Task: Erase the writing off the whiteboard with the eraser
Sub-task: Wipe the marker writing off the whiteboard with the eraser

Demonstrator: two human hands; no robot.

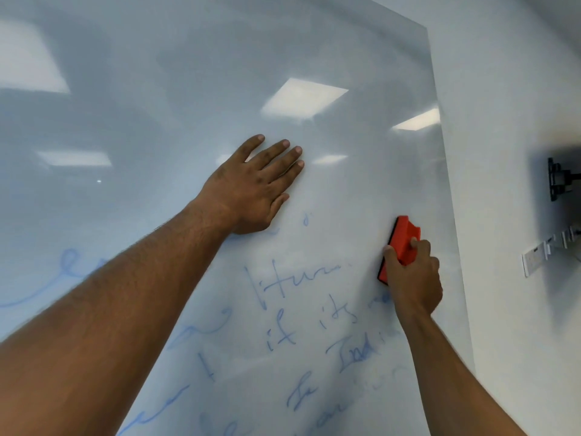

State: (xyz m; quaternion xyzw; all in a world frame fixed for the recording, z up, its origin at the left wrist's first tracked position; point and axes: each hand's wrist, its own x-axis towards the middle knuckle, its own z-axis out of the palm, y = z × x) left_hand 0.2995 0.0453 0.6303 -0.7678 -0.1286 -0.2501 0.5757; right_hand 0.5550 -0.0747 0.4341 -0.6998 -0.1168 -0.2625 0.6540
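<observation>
One glossy whiteboard (188, 73) fills most of the view, its pale grey-blue surface mirroring square ceiling lights, with its right edge running down beside a plain white wall (503, 89). Blue writing (283, 309) in a cursive hand covers the lower half of the board, faint and partly smeared; the words "if its" can be read near the middle, with something like "Ind" just below, while the rest is too blurred or cut off to make out. The upper half of the board carries no marks, only reflections. The left hand (251, 187) lies flat on the board above the writing, fingers straight and close together, palm pressed to the surface, its bare forearm stretching in from the lower left. The right hand (412, 278) grips the eraser (399, 243) near the board's right edge, thumb on one side and fingers curled over the other. The eraser is a bright orange-red block with a moulded grip ridge and a dark pad along the side that meets the board; it stands nearly upright against the surface, right of the top line of writing. On the far right wall sit a dark bracket (556, 180) and a white strip fitting (540, 256), both blurred.
</observation>
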